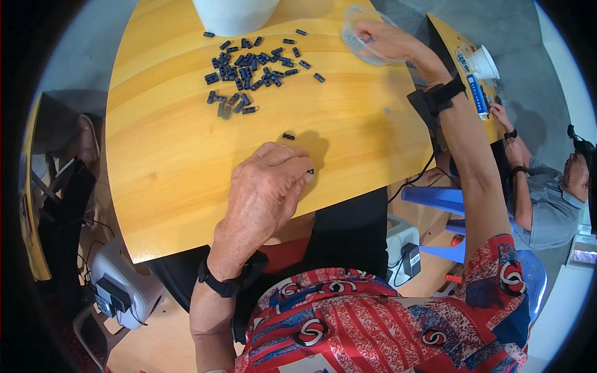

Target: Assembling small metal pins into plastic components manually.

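Head view: our left hand (267, 186) pinches a small black piece (310, 171) over the yellow table (168, 155); our right hand (388, 40) grips a clear plastic cup (360, 38) near the black pile (252, 68).

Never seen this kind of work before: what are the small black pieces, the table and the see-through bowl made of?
The small black pieces look like moulded plastic, matt, all one shape. The table looks like wood or wood veneer, with yellow grain bands and a soft sheen. The bowl under the right hand seems thin clear plastic, though glass cannot be ruled out.
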### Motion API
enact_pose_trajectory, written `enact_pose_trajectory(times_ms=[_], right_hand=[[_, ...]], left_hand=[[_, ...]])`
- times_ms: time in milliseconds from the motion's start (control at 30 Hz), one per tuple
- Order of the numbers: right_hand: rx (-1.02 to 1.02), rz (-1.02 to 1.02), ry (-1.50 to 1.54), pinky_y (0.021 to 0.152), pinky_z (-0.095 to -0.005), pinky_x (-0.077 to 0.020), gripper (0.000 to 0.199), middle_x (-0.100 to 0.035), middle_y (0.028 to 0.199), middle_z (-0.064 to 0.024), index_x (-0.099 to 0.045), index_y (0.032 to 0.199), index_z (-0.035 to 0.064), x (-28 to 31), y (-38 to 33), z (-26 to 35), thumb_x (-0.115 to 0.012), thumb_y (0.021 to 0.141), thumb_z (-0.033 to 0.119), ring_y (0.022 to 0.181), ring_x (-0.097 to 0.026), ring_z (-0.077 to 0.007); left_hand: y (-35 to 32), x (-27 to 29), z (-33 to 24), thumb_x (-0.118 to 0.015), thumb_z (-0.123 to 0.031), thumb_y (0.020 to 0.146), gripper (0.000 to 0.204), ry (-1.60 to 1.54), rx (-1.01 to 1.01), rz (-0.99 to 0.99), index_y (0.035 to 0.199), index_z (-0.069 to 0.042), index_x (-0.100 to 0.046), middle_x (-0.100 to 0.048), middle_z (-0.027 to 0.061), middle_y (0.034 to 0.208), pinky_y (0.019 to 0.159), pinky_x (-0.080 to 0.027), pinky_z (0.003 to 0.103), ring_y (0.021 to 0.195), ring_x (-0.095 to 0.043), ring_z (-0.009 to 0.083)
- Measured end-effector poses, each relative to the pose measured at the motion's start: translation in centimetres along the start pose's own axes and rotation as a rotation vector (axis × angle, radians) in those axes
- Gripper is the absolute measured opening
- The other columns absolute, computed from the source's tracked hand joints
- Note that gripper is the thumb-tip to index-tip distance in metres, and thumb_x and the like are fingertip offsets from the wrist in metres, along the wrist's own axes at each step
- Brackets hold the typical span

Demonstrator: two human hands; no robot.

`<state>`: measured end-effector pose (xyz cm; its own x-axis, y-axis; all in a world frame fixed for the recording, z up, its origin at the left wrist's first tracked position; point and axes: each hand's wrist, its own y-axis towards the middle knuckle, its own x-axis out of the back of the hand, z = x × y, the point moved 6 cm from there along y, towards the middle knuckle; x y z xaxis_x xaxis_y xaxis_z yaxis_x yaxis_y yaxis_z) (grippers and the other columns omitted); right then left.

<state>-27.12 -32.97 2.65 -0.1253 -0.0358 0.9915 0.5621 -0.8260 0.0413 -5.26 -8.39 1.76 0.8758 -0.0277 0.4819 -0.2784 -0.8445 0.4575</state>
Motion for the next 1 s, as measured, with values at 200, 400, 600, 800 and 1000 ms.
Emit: enact_pose_trajectory(times_ms=[200,400,600,800,1000], right_hand=[[-0.092,0.129,0.245,0.062,-0.0267,-0.0421,0.02,-0.058,0.073,-0.0003,-0.059,0.089,0.0067,-0.5,0.4,-1.2,-0.063,0.072,0.015,0.068,-0.053,-0.0116],[-0.328,0.101,0.268,0.055,-0.0237,-0.0435,0.01,-0.061,0.068,-0.0032,-0.064,0.079,0.0035,0.5,-0.6,-0.8,-0.061,0.072,0.01,0.058,-0.054,-0.0083],[-0.478,0.055,0.537,0.052,-0.022,-0.0471,0.013,-0.061,0.068,-0.0048,-0.064,0.08,-0.0002,1.6,-1.6,-1.5,-0.062,0.075,0.012,0.057,-0.057,-0.0089],[-0.4,-0.045,0.913,0.052,-0.0202,-0.0485,0.012,-0.059,0.068,-0.0034,-0.062,0.087,0.0003,3.9,-3.2,-2.2,-0.062,0.081,0.011,0.057,-0.056,-0.0076],[-0.323,0.081,0.991,0.05,-0.0182,-0.0477,0.009,-0.059,0.067,-0.0017,-0.062,0.085,0.0025,4.6,-7.2,3.2,-0.061,0.083,0.011,0.057,-0.057,-0.0066]], left_hand=[[0.2,0.2,0.2,-0.068,-0.001,0.068,0.014,0.0,0.017,-0.058,0.081,-0.003,-0.063,-0.065,0.0104,0.084,0.069,-0.05,0.036,0.08,-0.061,0.0296],[0.3,0.3,0.4,-0.069,0.002,0.066,0.016,0.0,0.047,-0.087,0.081,-0.002,-0.064,-0.066,0.0106,0.084,0.072,-0.05,0.035,0.082,-0.062,0.028],[0.5,0.4,0.1,-0.069,0.002,0.066,0.015,0.01,0.041,-0.094,0.079,-0.003,-0.063,-0.065,0.0097,0.082,0.07,-0.05,0.035,0.08,-0.062,0.0278],[0.7,0.3,0.2,-0.068,0.004,0.066,0.017,-0.014,0.075,-0.061,0.082,-0.001,-0.065,-0.065,0.0115,0.083,0.073,-0.049,0.034,0.083,-0.063,0.0281],[0.5,0.3,0.4,-0.067,0.004,0.067,0.017,0.01,0.092,-0.058,0.084,0.0,-0.065,-0.065,0.0122,0.082,0.073,-0.049,0.034,0.083,-0.062,0.0279]])
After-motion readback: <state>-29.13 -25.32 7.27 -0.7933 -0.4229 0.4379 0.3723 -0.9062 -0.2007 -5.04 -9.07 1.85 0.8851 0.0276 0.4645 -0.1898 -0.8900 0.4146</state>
